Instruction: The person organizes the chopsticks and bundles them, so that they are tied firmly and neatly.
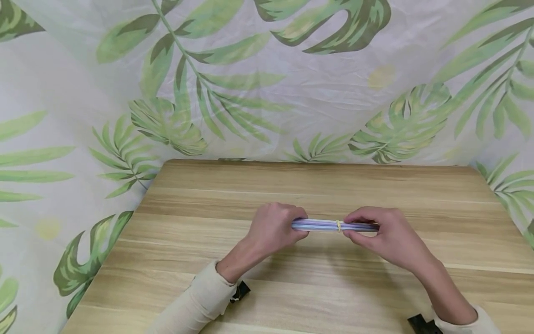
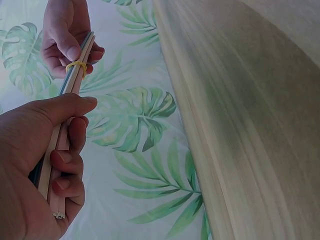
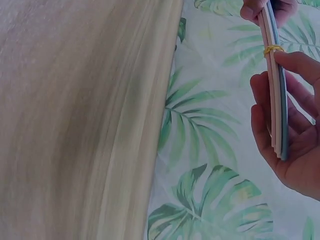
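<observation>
A bundle of slim pastel sticks [image 1: 317, 225], in blue, lilac and pinkish white, is held level above the wooden table. A yellow rubber band [image 1: 339, 225] circles it right of the middle. My left hand [image 1: 276, 226] grips the left part, its fingers curled round the sticks in the left wrist view. On the other side my right hand [image 1: 385, 232] pinches the bundle just beyond the band. In the right wrist view, the right thumb [image 3: 295, 62] lies close against the rubber band [image 3: 273, 50]. The left end of the sticks is hidden by my hand in the head view.
The wood-grain table [image 1: 200, 222] spreads under both hands, its back edge near a leaf-patterned cloth [image 1: 317, 93]. Black wrist mounts [image 1: 240, 292] show beside the light sleeves [image 1: 204, 297].
</observation>
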